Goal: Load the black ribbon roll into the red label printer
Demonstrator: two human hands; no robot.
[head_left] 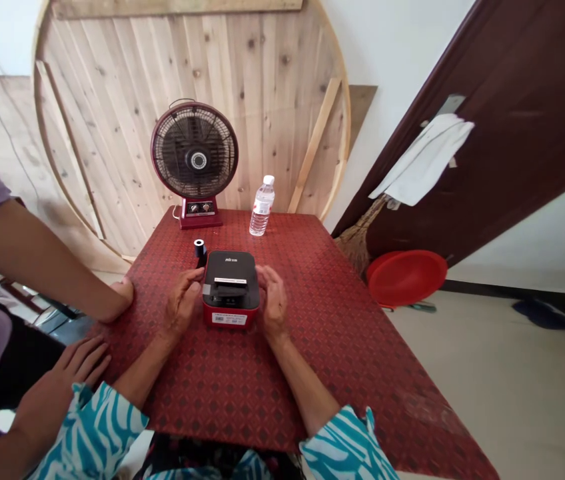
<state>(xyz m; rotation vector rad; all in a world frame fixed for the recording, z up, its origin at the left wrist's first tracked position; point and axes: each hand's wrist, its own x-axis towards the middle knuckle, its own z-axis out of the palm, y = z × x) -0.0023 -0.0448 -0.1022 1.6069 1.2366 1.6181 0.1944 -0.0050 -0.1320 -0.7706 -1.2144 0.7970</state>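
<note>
A small red and black printer (231, 270), with a white label on its front, sits flat on the red patterned table. Along its left side lies my left hand (182, 300), fingers bent loosely and their tips at the printer's edge. My right hand (273, 301) rests against the opposite side with the fingers stretched out. Neither hand is visibly wrapped round the printer, and parts of the fingers are hidden by it. Just behind its left rear corner stands a small roll (199, 247) with a white end and a dark side, next to a black item that I cannot make out.
A red fan (195, 157) and a clear water bottle (261, 208) stand at the back of the table (362, 373). On the left, another person's arm (62, 260) leans on the table edge. Red basins (407, 277) and a broom (355, 247) are at the right.
</note>
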